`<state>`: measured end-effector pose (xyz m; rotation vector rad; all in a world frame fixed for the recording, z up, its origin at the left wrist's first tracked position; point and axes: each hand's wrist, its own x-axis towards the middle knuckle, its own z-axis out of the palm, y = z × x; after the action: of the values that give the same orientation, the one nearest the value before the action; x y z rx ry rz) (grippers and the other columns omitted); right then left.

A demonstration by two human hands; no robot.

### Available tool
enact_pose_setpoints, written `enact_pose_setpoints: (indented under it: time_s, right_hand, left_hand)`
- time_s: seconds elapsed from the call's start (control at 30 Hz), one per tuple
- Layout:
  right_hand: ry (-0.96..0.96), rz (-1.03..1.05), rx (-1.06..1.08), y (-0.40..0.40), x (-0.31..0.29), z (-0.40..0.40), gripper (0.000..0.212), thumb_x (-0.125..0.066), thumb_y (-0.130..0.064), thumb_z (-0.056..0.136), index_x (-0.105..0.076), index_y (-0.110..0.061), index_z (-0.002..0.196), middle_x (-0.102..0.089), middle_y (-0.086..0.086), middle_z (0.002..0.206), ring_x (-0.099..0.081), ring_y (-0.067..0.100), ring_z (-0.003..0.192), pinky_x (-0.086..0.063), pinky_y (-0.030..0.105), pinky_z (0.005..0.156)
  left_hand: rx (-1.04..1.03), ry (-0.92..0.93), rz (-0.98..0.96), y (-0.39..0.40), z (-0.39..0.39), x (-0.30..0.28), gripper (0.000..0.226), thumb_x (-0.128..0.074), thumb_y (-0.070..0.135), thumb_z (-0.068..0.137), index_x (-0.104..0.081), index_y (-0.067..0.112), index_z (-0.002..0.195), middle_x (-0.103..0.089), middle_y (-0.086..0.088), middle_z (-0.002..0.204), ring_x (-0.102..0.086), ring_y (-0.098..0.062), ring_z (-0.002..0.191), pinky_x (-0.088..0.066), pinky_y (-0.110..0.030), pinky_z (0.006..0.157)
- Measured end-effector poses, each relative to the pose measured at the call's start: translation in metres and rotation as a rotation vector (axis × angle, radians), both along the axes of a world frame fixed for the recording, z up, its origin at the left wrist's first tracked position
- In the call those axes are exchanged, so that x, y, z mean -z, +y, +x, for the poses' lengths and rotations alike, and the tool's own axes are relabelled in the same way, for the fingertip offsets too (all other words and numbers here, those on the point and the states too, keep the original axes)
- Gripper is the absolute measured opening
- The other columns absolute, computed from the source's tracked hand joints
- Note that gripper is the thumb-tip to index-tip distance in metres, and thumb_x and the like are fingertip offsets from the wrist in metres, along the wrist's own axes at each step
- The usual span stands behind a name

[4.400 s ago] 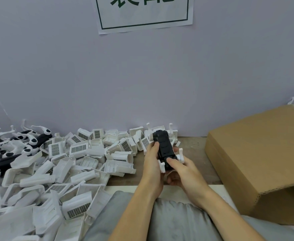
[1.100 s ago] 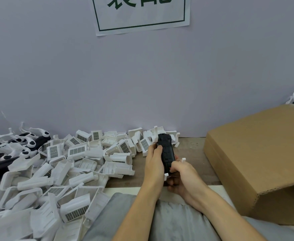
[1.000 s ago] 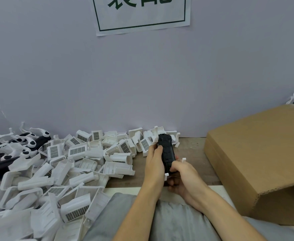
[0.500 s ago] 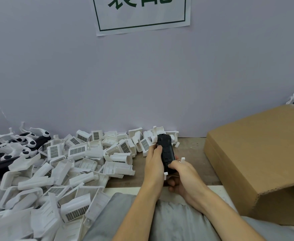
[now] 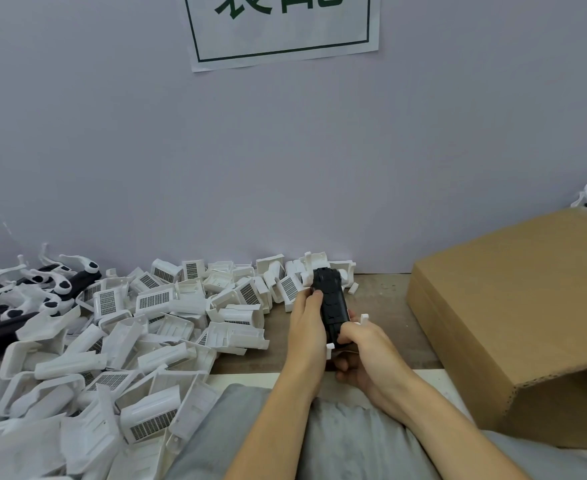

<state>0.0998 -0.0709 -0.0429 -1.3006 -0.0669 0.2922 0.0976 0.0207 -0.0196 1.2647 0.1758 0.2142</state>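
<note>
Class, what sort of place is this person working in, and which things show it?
Probably a small factory's assembly bench: a heap of identical white plastic housings, a cardboard box on the right, and the left hand and right hand gripping a black part.

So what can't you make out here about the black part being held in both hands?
All in the head view:
- White piece under the black part: mostly covered by the left hand and right hand; only small tabs show.
- Wall sign: its top is cut off by the upper edge.
- Cardboard box: top panel hides any contents; right side runs out of frame.
- Black-and-white pieces, far left: cut by the edge.
</note>
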Motion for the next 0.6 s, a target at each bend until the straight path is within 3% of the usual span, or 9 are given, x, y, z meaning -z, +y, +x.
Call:
enact_pose_setpoints:
  time_s: [0.17,0.3,0.5,0.6]
  right_hand:
    - [-0.010,-0.038,-0.001,0.0002,-0.0026,-0.0019,0.013,-0.045,-0.003,0.087,-0.053,-0.012,0.083,-0.050,0.000,0.054,-0.038,0.015,0.045,-0.036,0.025,0.046]
    - [-0.050,-0.104,0.006,0.0012,-0.0034,-0.0038,0.012,-0.048,-0.007,0.091,-0.058,-0.013,0.088,-0.056,-0.003,0.054,-0.042,0.013,0.045,-0.037,0.026,0.045]
    - [-0.039,-0.063,0.002,0.0017,-0.0029,-0.0032,0.016,-0.049,-0.006,0.092,-0.063,-0.011,0.098,-0.062,0.000,0.056,-0.052,0.015,0.046,-0.042,0.026,0.044]
    - [-0.066,-0.115,0.031,0.0014,0.0005,-0.0012,0.022,-0.053,-0.011,0.092,-0.062,-0.017,0.110,-0.069,-0.004,0.063,-0.062,0.016,0.057,-0.049,0.029,0.050]
  left_hand:
    - [0.001,0.019,0.018,0.0006,0.0020,0.0018,0.023,-0.041,0.024,0.105,-0.061,0.015,0.099,-0.068,0.008,0.062,-0.064,-0.007,0.053,-0.047,-0.020,0.048]
    - [-0.027,0.059,0.022,0.0006,0.0050,0.0042,0.024,-0.042,0.028,0.103,-0.062,0.020,0.093,-0.068,-0.004,0.082,-0.063,-0.024,0.077,-0.045,-0.035,0.068]
    - [-0.008,0.140,-0.128,0.0011,0.0002,0.0019,0.042,-0.041,0.037,0.101,-0.071,0.011,0.086,-0.074,-0.008,0.070,-0.062,-0.020,0.049,-0.041,-0.024,0.043]
    - [-0.039,0.119,-0.134,0.0023,-0.0006,0.0037,0.034,-0.043,0.029,0.100,-0.071,0.013,0.090,-0.074,-0.004,0.071,-0.065,-0.019,0.055,-0.045,-0.028,0.054]
